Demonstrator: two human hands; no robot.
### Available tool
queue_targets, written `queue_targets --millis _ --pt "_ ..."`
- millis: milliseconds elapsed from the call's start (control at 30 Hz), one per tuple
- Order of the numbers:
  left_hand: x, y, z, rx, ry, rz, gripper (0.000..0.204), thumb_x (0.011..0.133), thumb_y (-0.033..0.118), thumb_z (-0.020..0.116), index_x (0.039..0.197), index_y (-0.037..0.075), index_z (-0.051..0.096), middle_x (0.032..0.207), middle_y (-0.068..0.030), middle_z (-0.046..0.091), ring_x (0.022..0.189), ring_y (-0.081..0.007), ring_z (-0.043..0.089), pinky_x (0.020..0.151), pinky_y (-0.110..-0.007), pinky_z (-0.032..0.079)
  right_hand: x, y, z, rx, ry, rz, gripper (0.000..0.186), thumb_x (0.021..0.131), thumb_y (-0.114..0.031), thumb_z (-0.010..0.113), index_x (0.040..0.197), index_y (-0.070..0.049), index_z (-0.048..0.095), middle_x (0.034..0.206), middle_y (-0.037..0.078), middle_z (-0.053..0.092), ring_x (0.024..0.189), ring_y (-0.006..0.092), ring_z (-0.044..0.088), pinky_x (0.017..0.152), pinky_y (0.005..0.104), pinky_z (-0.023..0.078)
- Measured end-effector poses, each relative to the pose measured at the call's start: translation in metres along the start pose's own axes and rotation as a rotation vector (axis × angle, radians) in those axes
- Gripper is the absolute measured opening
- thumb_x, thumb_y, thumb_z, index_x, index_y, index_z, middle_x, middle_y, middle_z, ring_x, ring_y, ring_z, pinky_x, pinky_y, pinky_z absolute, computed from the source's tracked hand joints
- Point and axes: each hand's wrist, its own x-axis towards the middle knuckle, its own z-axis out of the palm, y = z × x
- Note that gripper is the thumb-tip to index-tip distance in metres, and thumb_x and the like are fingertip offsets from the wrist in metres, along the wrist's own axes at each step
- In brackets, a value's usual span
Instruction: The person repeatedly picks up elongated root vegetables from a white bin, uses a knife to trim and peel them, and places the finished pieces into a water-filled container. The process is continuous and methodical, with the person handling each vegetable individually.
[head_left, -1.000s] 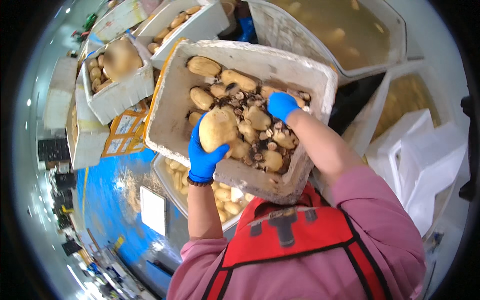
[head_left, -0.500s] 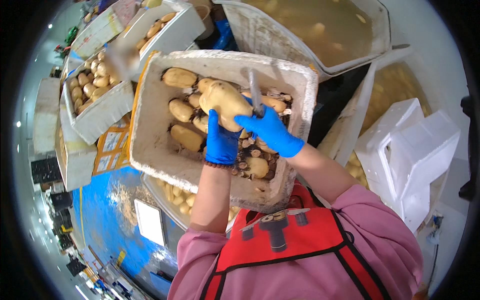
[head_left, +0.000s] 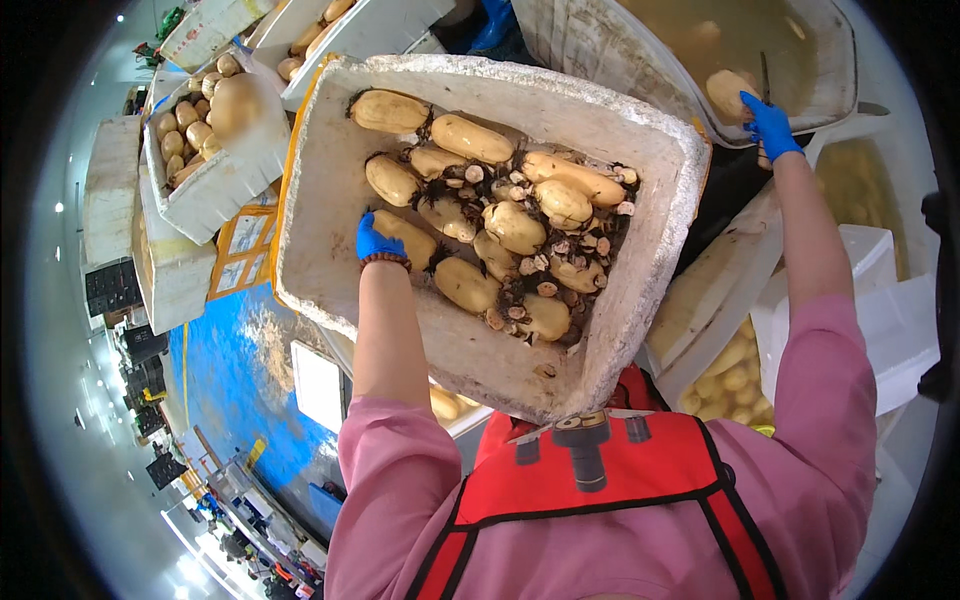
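My left hand (head_left: 378,238), in a blue glove, has its fingers closed on a tan lotus root segment (head_left: 404,240) at the left of the large, dirty white foam box (head_left: 320,170). More segments (head_left: 466,284) with dark joints and cut pieces lie in that box. At the upper right, my right hand (head_left: 768,126) is closed on a knife (head_left: 764,154) with a thin blade pointing up, over the near end of a tub (head_left: 840,80) of murky water. A pale lotus root piece (head_left: 729,94) is at that hand's fingertips; whether it is gripped I cannot tell.
Foam boxes of lotus roots (head_left: 185,130) are stacked at the left beside an orange-taped box (head_left: 235,255). Another water tub (head_left: 865,190) and white foam pieces (head_left: 880,345) are at the right. A blue floor (head_left: 245,350) shows lower left.
My hands have parted: the right went up and right with the knife to the tub, and the lotus root has left the box. My left hand moved down onto another root.
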Motion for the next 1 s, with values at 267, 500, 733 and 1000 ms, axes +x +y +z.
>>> queue_targets --millis 267,500,733,1000 --pt "0.048 -0.061 -0.022 -0.228 0.136 -0.323 0.047 0.094 0.031 0.047 0.135 0.007 0.044 0.135 -0.01 0.049 0.117 -0.0255 0.051 0.099 -0.042 0.039 0.033 -0.024 0.028 -0.433 -0.154 0.043 0.044 0.076 -0.052 0.068 0.078 -0.009 0.065 0.063 0.007 0.053 0.05 0.016 0.047 0.044 0.0318 0.037" --pt "0.047 -0.106 -0.011 0.297 0.451 0.113 0.051 0.091 0.027 0.057 0.133 0.001 0.044 0.129 -0.0128 0.054 0.111 -0.0273 0.055 0.095 -0.04 0.042 0.085 0.04 0.022 -1.058 -0.015 -0.43 0.047 0.076 -0.047 0.067 0.088 -0.001 0.068 0.067 0.015 0.061 0.059 0.0237 0.058 0.056 0.0398 0.047" --pt "0.021 -0.105 0.05 0.278 -0.243 0.722 0.039 0.085 0.009 0.066 0.121 -0.001 0.055 0.117 -0.0123 0.06 0.104 -0.021 0.058 0.089 -0.033 0.047 -0.059 -0.001 0.059 0.083 -0.069 0.046 0.038 0.084 -0.039 0.061 0.103 -0.008 0.071 0.071 0.007 0.059 0.058 0.0171 0.05 0.055 0.0293 0.042" --pt "-0.083 -0.132 0.115 1.822 -0.715 1.07 0.087 0.071 0.04 0.08 0.142 0.012 0.038 0.138 -0.019 0.045 0.12 -0.0349 0.051 0.101 -0.041 0.043 -0.244 -0.047 0.068 0.52 -0.124 -0.239 0.031 0.092 -0.018 0.051 0.113 -0.003 0.067 0.077 0.004 0.06 0.054 0.0084 0.045 0.051 0.0217 0.038"
